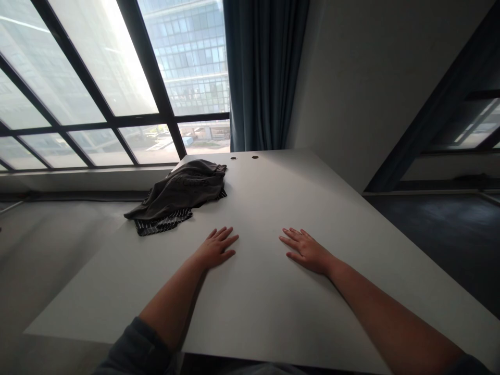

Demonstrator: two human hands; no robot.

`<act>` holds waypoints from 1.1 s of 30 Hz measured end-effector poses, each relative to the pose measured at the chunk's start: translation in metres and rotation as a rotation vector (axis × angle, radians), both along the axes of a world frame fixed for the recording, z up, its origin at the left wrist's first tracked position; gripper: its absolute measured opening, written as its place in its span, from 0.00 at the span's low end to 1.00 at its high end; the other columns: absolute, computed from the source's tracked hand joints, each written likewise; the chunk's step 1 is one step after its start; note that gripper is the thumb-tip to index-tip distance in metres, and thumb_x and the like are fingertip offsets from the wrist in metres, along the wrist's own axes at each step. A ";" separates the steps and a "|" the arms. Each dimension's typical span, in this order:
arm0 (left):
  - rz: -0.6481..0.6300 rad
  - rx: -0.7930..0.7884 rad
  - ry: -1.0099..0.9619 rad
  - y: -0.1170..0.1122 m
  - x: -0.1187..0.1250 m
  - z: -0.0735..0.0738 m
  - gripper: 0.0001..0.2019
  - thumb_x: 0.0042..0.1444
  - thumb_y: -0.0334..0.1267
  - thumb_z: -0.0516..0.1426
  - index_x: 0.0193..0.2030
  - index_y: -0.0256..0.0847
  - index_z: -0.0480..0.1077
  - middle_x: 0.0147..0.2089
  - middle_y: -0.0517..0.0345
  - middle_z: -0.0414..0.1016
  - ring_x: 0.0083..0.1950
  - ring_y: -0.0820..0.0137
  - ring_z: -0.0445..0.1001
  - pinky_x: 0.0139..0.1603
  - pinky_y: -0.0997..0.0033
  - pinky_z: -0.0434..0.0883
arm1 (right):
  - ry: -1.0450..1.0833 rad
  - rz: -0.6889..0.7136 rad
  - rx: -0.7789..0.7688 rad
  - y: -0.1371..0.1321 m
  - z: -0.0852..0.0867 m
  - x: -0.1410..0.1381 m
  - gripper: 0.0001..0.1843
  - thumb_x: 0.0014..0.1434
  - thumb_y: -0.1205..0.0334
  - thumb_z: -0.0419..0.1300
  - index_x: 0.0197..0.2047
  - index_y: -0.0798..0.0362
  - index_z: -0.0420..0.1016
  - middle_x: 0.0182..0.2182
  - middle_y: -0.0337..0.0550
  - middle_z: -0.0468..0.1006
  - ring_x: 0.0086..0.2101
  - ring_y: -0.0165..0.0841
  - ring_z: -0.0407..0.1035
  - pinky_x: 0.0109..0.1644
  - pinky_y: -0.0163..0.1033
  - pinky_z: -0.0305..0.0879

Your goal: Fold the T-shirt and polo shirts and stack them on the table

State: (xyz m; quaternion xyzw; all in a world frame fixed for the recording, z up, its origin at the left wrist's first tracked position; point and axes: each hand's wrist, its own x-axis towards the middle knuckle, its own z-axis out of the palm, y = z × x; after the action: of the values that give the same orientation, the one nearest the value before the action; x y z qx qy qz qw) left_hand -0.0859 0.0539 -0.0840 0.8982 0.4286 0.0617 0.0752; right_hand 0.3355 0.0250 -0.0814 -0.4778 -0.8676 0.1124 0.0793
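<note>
My left hand (215, 248) rests flat on the white table (250, 307), fingers spread and pointing toward the far end. My right hand (304, 251) lies palm down on the same surface, holding nothing. A crumpled dark grey cloth garment (177, 194) sits in a heap on the table's far left side, ahead of my left hand and apart from it. Under its lower edge shows a black-and-white striped fabric (162, 221). Neither hand touches either piece of cloth.
Two round holes (244, 157) pierce the far end of the table. Beyond it stand a large gridded window (89, 88) and a dark blue curtain (263, 73). The table's edges drop to the floor on both sides.
</note>
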 end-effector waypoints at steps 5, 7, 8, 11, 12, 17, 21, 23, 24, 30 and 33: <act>0.007 0.006 -0.014 0.000 -0.001 -0.001 0.30 0.72 0.58 0.51 0.78 0.60 0.58 0.83 0.60 0.49 0.82 0.56 0.50 0.81 0.46 0.46 | 0.002 -0.001 -0.003 0.000 0.000 0.000 0.33 0.71 0.42 0.54 0.76 0.41 0.64 0.77 0.46 0.55 0.75 0.50 0.49 0.77 0.64 0.41; 0.019 0.013 -0.022 0.002 -0.002 -0.001 0.29 0.72 0.57 0.51 0.77 0.59 0.59 0.82 0.59 0.51 0.81 0.56 0.51 0.81 0.47 0.48 | -0.001 -0.003 -0.004 0.000 0.000 0.000 0.34 0.71 0.42 0.54 0.76 0.41 0.64 0.77 0.46 0.54 0.75 0.50 0.49 0.77 0.65 0.42; 0.031 0.018 -0.025 0.004 -0.002 -0.001 0.29 0.72 0.57 0.51 0.77 0.58 0.60 0.82 0.58 0.52 0.81 0.56 0.52 0.81 0.47 0.49 | -0.002 -0.004 -0.004 0.000 0.000 0.000 0.34 0.71 0.42 0.54 0.76 0.41 0.64 0.77 0.46 0.54 0.75 0.50 0.49 0.77 0.65 0.42; 0.079 0.040 -0.037 0.011 -0.005 0.000 0.28 0.72 0.55 0.51 0.75 0.55 0.63 0.81 0.56 0.56 0.80 0.56 0.54 0.80 0.47 0.51 | 0.005 -0.003 0.001 0.000 -0.002 0.001 0.34 0.71 0.42 0.54 0.76 0.41 0.64 0.77 0.46 0.54 0.75 0.50 0.49 0.77 0.65 0.43; 0.089 0.048 -0.042 0.014 -0.006 0.001 0.27 0.72 0.54 0.52 0.75 0.54 0.64 0.80 0.55 0.57 0.79 0.56 0.56 0.80 0.47 0.52 | 0.012 -0.002 0.005 0.000 -0.003 0.001 0.33 0.71 0.42 0.54 0.76 0.41 0.64 0.77 0.46 0.55 0.74 0.51 0.50 0.77 0.65 0.43; 0.106 0.095 -0.075 0.032 -0.012 0.004 0.26 0.70 0.53 0.53 0.71 0.51 0.69 0.76 0.52 0.64 0.75 0.56 0.62 0.77 0.51 0.59 | 0.033 -0.005 0.014 0.002 -0.005 0.002 0.33 0.72 0.42 0.54 0.75 0.40 0.65 0.76 0.46 0.56 0.74 0.50 0.51 0.77 0.65 0.44; 0.225 0.180 -0.085 0.056 -0.020 0.007 0.24 0.70 0.50 0.53 0.69 0.51 0.70 0.73 0.52 0.66 0.74 0.56 0.63 0.74 0.51 0.62 | 0.049 -0.018 0.005 0.003 -0.003 0.002 0.31 0.72 0.43 0.54 0.74 0.40 0.67 0.76 0.45 0.58 0.74 0.49 0.53 0.77 0.64 0.45; 0.345 0.225 -0.077 0.073 -0.025 0.008 0.23 0.69 0.48 0.54 0.69 0.51 0.69 0.73 0.50 0.67 0.73 0.54 0.64 0.73 0.50 0.63 | 0.067 -0.016 0.007 0.003 -0.002 0.002 0.31 0.72 0.45 0.54 0.74 0.40 0.67 0.75 0.45 0.59 0.73 0.48 0.54 0.77 0.63 0.46; 0.407 0.243 -0.070 0.081 -0.028 0.010 0.23 0.69 0.47 0.54 0.68 0.50 0.69 0.72 0.49 0.67 0.72 0.53 0.64 0.72 0.50 0.63 | 0.074 -0.016 0.008 0.003 -0.002 0.002 0.30 0.72 0.45 0.54 0.74 0.40 0.68 0.75 0.44 0.59 0.73 0.48 0.54 0.77 0.62 0.46; 0.639 0.288 -0.014 0.129 -0.042 0.024 0.23 0.67 0.43 0.53 0.67 0.43 0.69 0.65 0.42 0.71 0.64 0.49 0.69 0.63 0.52 0.67 | 0.112 -0.014 0.017 0.004 -0.004 0.004 0.29 0.72 0.48 0.55 0.73 0.43 0.70 0.74 0.46 0.62 0.73 0.48 0.56 0.78 0.61 0.47; 0.748 0.321 -0.008 0.145 -0.047 0.031 0.24 0.66 0.43 0.54 0.67 0.39 0.68 0.65 0.38 0.70 0.63 0.47 0.68 0.61 0.51 0.66 | 0.145 -0.005 0.021 0.005 -0.004 0.005 0.28 0.72 0.49 0.54 0.72 0.45 0.71 0.73 0.45 0.63 0.72 0.46 0.57 0.78 0.60 0.48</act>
State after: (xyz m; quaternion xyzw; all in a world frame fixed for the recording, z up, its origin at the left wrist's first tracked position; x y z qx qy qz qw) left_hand -0.1332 0.1987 -0.0528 0.6804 0.7104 0.1546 -0.0922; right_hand 0.3405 0.0302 -0.0855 -0.4699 -0.8594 0.1375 0.1471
